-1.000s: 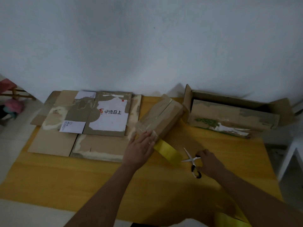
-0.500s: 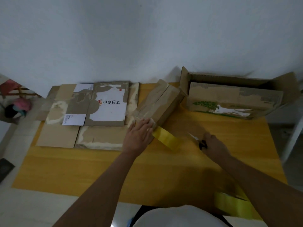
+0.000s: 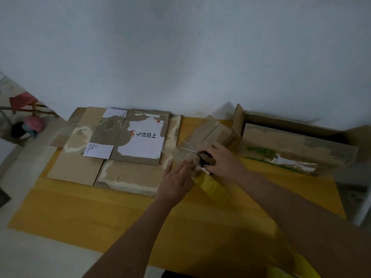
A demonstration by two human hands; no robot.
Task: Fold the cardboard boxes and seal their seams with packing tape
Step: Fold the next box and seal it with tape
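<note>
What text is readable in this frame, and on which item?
"日上" closes a dark printed line on the white panel of the flattened cardboard box; the two characters before it are too blurred to read, and a small red mark sits at their left.
White label on the same stack: small print, too small to read.
Open box on the right: green and white graphic, no legible words.
Small folded box: no text visible.

Both forearms were bare all the way up to where they left the shot, no sleeves, watch or bracelets anywhere. The left hand [image 3: 176,182] and right hand [image 3: 222,161] had no gloves or rings that I could make out, though the lighting was pretty dim and a bit blurry.
</note>
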